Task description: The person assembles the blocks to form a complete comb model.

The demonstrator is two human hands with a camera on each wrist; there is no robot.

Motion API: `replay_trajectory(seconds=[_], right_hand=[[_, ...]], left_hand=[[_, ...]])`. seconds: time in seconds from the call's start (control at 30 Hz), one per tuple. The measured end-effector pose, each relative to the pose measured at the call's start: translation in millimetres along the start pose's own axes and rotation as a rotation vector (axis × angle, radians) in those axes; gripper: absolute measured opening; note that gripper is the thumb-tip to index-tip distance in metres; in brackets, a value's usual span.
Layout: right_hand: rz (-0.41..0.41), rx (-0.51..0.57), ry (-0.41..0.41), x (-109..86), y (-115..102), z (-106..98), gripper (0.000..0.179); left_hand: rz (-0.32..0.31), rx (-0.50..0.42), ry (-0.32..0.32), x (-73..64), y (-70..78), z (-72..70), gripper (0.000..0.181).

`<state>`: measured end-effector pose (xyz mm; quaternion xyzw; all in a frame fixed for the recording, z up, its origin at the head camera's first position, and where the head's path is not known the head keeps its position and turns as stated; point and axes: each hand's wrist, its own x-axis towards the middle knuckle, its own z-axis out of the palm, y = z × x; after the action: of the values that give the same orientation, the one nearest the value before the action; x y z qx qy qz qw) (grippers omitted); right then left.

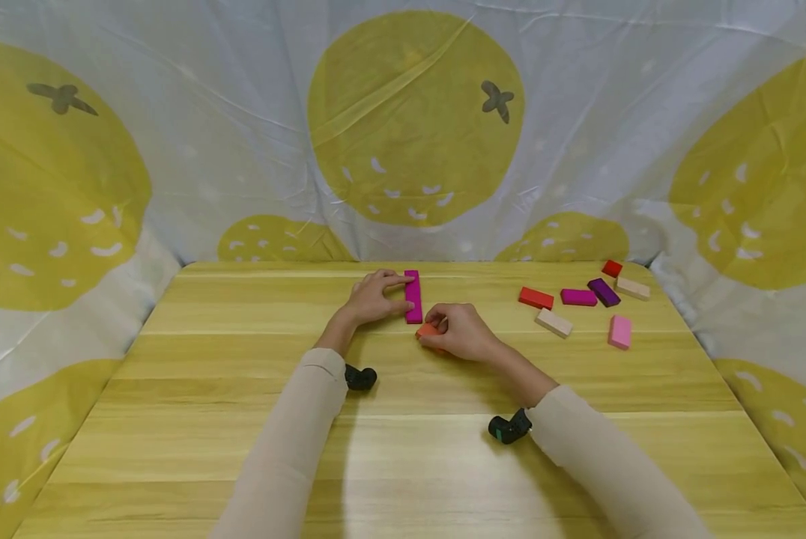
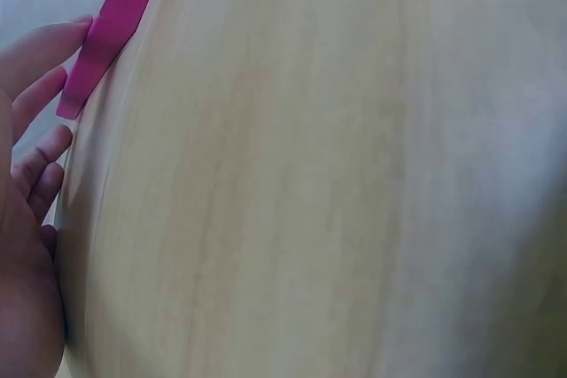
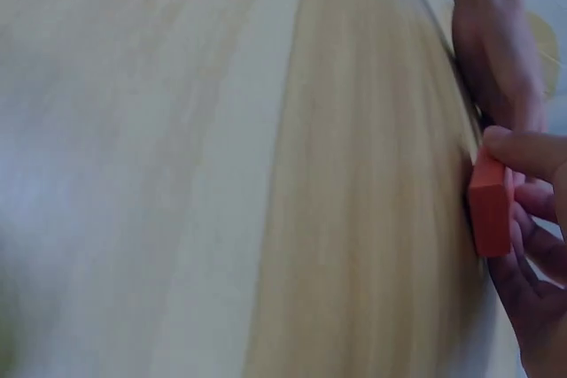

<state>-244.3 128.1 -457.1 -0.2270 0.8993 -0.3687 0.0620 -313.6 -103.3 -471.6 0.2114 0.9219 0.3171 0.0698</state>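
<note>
Upper middle of the table in the head view lies a long magenta strip (image 1: 413,298), one block or blocks end to end; I cannot tell which. My left hand (image 1: 374,298) is at its left side, thumb and a fairly straight finger touching it. The left wrist view shows the fingers against the same magenta strip (image 2: 108,39). Just below the strip's near end, my right hand (image 1: 467,333) pinches an orange block (image 1: 428,331) between thumb and fingers. In the right wrist view this orange-red block (image 3: 490,210) shows its narrow end; the fingers partly hide it.
To the right lie several loose blocks: a red block (image 1: 535,298), a wooden block (image 1: 554,323), a magenta block (image 1: 579,297), a purple block (image 1: 604,292), a pink block (image 1: 620,332), another wooden block (image 1: 633,288) and a small red block (image 1: 612,268). A patterned cloth (image 1: 241,135) hangs behind the table.
</note>
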Motion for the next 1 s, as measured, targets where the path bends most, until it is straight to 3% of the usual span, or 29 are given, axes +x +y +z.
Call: replay_trajectory(seconds=[0.1, 0.2, 0.43, 0.57, 0.8, 1.0], right_hand=[[0.023, -0.011, 0.051, 3.8, -2.4, 6.9, 0.028], [0.033, 0.006, 0.042, 4.0, -2.5, 5.0, 0.032], [-0.077, 0.108, -0.226, -4.0, 13.6, -20.1, 0.043], [-0.166, 0.088, -0.301, -6.7, 21.7, -26.5, 0.047], [-0.260, 0.021, -0.250, -6.6, 21.3, -24.0, 0.045], [-0.210, -0.027, -0.161, -6.1, 17.6, -14.7, 0.046]], left_hand=[[0.000, 0.000, 0.003, 0.5, 0.1, -0.6, 0.064], [-0.004, 0.003, -0.002, 0.9, 0.1, -0.3, 0.064], [-0.006, 0.006, 0.000, 0.5, 1.0, -0.3, 0.065], [-0.005, -0.009, 0.002, 1.1, 0.4, -1.1, 0.063], [0.002, 0.006, -0.005, 2.0, -1.1, -1.5, 0.057], [0.010, 0.010, -0.002, 0.4, 0.7, -2.0, 0.055]])
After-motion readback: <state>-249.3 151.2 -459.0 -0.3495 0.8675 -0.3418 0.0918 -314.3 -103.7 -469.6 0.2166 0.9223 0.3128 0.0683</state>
